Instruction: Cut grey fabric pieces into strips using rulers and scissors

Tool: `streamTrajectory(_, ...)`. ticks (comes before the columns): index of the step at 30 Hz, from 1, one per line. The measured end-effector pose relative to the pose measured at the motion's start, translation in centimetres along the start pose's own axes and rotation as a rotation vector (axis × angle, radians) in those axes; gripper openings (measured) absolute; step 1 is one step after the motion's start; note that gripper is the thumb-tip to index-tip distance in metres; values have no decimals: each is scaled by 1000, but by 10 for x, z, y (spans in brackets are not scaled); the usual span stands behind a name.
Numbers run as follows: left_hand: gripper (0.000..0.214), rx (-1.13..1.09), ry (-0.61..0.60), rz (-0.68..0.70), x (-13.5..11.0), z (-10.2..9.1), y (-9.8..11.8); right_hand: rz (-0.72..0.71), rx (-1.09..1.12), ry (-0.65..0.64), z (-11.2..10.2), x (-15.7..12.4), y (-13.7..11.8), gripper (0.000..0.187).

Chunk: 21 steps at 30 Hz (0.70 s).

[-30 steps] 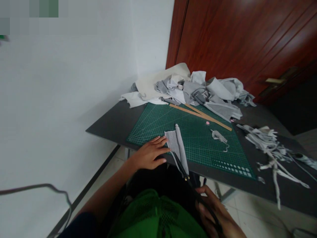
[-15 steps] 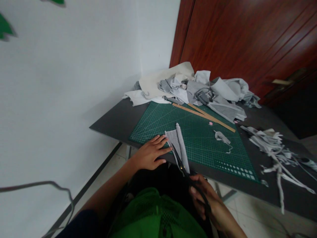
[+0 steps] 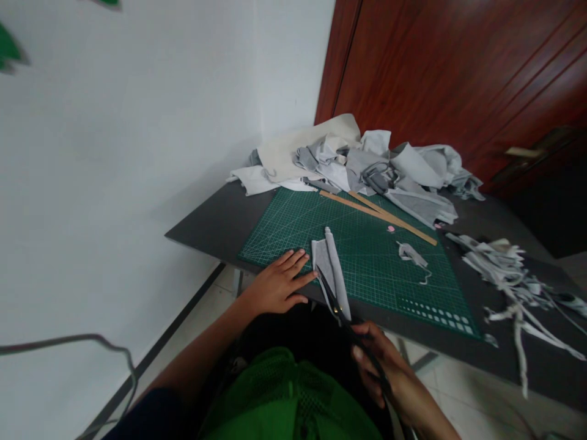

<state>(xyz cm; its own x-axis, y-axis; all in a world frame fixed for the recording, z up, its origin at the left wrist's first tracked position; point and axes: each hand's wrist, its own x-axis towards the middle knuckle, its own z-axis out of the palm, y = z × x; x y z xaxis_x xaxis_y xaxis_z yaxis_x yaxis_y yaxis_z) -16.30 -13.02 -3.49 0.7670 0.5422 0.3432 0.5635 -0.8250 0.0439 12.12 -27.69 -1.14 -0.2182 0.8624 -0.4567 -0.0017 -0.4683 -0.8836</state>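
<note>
A strip of light grey fabric [image 3: 337, 269], its right side rolled or folded lengthwise, lies over the near edge of the green cutting mat [image 3: 367, 269]. My left hand [image 3: 282, 284] rests flat at the mat's edge with fingers spread, the index fingertip close to the fabric's left edge. Black-handled scissors [image 3: 338, 313] are gripped in my right hand [image 3: 378, 360], which hangs just off the table's front edge. Their blades lie along the left part of the fabric, pointing away from me; whether they are apart is hard to make out.
Crumpled grey and white fabric pieces [image 3: 367, 162] are heaped at the back. Two wooden rulers [image 3: 380, 214] cross on the mat, near a small scrap [image 3: 413, 253] with a thread. Cut fabric strips [image 3: 499, 269] pile up at the right, some trailing over the dark table [image 3: 202, 229].
The fabric's left flap has shifted slightly right, away from my left fingertips, and looks narrower. Both hands and the scissors stay almost in the same place.
</note>
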Motion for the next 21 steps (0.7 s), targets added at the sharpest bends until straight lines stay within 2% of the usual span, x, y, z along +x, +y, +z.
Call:
streamTrajectory(10,61,-3,-38,8,4,-11,6,8,-25,5,1,-5,-1,57)
streamTrajectory(21,67,-24,-79,-3,2,-4,3,-6,-78,-31,0,-8,-1,51)
